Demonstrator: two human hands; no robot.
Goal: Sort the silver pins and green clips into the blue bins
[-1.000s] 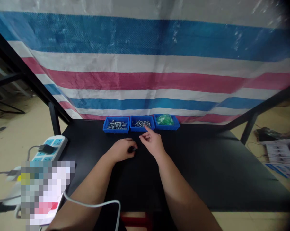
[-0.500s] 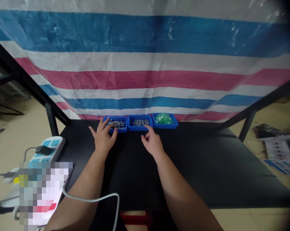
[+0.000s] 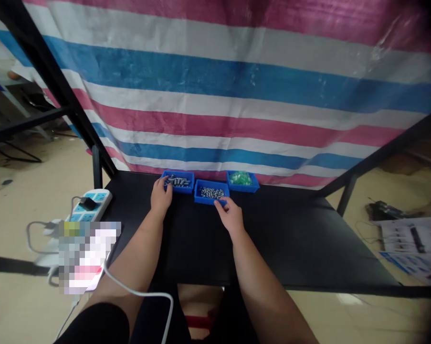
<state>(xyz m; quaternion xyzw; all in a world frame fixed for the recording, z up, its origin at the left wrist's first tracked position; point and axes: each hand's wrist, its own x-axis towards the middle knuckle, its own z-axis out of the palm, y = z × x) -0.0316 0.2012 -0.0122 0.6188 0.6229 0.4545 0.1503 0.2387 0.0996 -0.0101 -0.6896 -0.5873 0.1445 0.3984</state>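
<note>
- Well to the left of the middle blue tray [image 3: 208, 202], we see a white power strip [image 3: 91, 205] with a black plug in it, and a white cable [image 3: 140, 293] that crosses the forearm on that side.
- Just left of the middle blue tray stands the left blue tray [image 3: 179, 191]. It holds a heap of grey metal parts [image 3: 177, 181], and we do not see it emptied.
- The left hand [image 3: 161, 198] is at the front of this left tray. Its fingers are close together and their tips reach the tray, but we cannot tell if they clamp any part.
- The middle blue tray stands a little nearer to us than the other two and holds small metal parts [image 3: 212, 193], so much is left in it too.
- The right hand [image 3: 229, 217] is just in front of the middle blue tray, and its fingers [image 3: 220, 205] come to the front rim. We cannot tell if they are clamped on the rim.
- Just right of the middle blue tray, the right blue tray [image 3: 244, 189] holds green pieces [image 3: 240, 178], and no hand is touching it.
- All three trays sit on a black table [image 3: 283, 253], in front of a striped tarpaulin [image 3: 215, 95].
- Far to the right of the middle blue tray, printed sheets [image 3: 412, 243] lie on the floor.
</note>
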